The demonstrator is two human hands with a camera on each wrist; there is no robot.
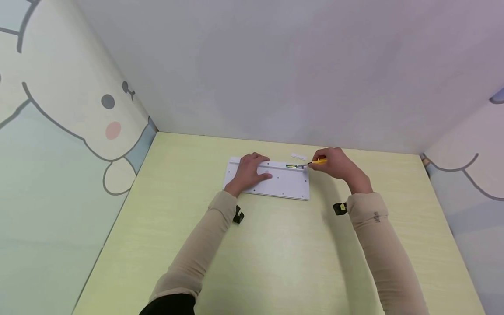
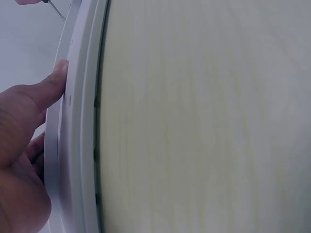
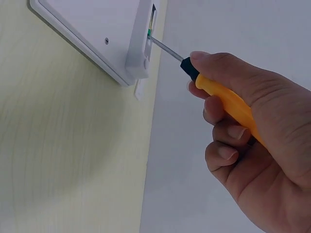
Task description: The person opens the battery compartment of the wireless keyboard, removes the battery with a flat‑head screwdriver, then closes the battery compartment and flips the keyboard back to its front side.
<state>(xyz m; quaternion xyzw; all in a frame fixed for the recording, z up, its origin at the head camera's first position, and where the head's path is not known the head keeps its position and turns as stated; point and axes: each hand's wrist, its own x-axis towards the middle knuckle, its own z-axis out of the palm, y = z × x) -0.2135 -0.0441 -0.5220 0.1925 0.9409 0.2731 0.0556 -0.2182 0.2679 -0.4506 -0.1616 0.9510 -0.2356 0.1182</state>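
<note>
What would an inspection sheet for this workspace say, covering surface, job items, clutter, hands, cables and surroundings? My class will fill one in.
Surface: pale, wood-grained table.
Job items: white panel on the table, screws across its upper face; green-and-gold piece, perhaps a battery, in its slot; yellow-handled screwdriver, tip at the slot; small white strip just beyond the panel.
Clutter: nothing seen.
Hands: left hand rests on the panel; right hand grips the screwdriver's handle.
Cables: nothing seen.
Surroundings: plain pale wall behind; cartoon-patterned side walls.
</note>
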